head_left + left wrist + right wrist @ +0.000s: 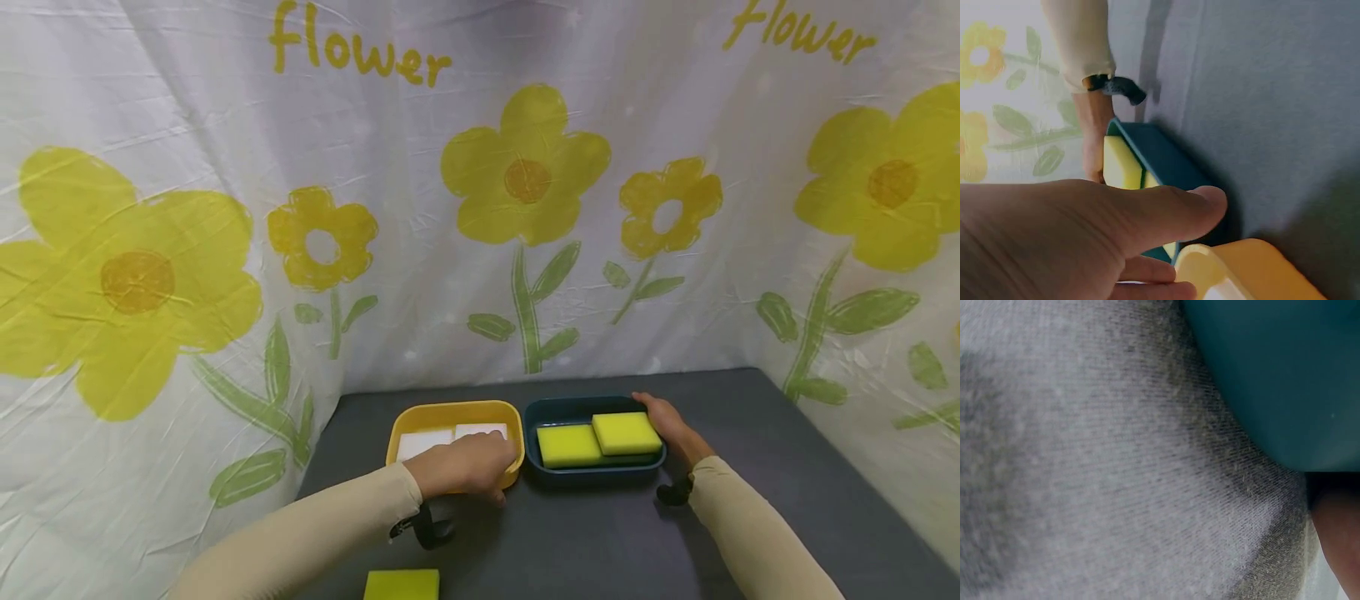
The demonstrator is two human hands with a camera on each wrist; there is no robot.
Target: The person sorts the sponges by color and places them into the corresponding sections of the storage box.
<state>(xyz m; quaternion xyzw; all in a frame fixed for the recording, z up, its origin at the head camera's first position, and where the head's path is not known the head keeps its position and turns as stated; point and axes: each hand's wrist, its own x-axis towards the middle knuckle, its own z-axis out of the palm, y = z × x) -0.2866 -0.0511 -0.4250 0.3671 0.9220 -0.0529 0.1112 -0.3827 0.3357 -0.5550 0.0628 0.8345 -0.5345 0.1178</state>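
A yellow plastic bin (pixel 420 408) holds white sponge blocks (pixel 424 442). Right beside it is a dark teal bin (pixel 592 472) with yellow sponges (pixel 627 433) inside, one partly overlapping another. My left hand (pixel 468 462) is over the right end of the yellow bin, near where the bins meet. In the left wrist view its thumb (pixel 1191 212) stretches across the teal bin's end, and nothing is seen held; some fingers are hidden. My right hand (pixel 671 427) rests against the teal bin's right end, fingertips at its far corner. The right wrist view shows mostly the teal wall and one finger (pixel 1338 534).
A yellow-green sponge (pixel 401 585) lies on the dark grey tabletop (pixel 570 542) at the near edge of the head view. Behind and beside the table hangs a white curtain (pixel 405 317) printed with yellow flowers. Both wrists wear black straps.
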